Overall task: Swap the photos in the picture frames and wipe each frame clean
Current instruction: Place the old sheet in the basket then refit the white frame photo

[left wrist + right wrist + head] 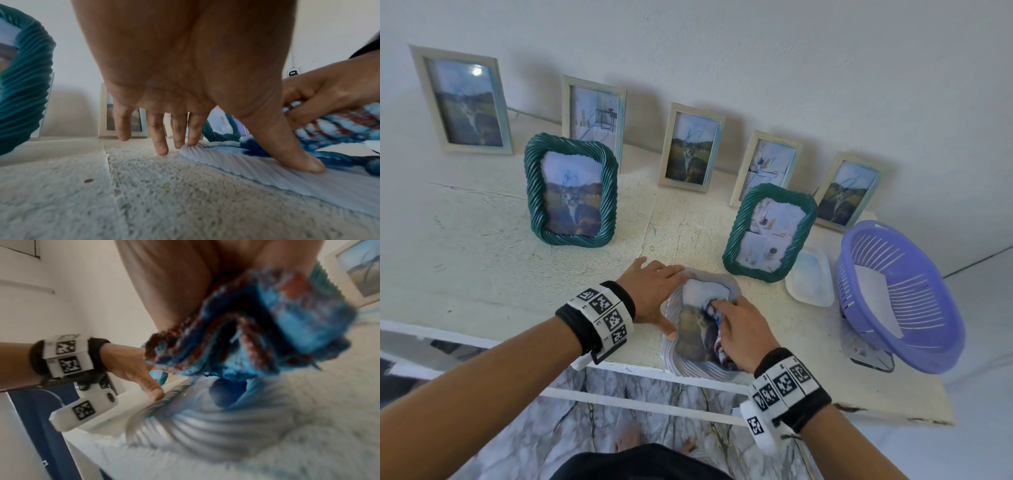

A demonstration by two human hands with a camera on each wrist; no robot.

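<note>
Wiping now: right hand [739, 334] grips the cloth [257, 337]; flat left hand [654, 294] steadies the pale frame [671, 356]. Next, rub its edges.

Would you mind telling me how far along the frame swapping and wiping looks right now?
Nothing shows as finished. In hand: the left hand steadies the pale ribbed frame lying flat while the right hand rubs a cloth over its glass. Seven frames stand untouched, including two green frames; blue scribbles mark several.
</note>
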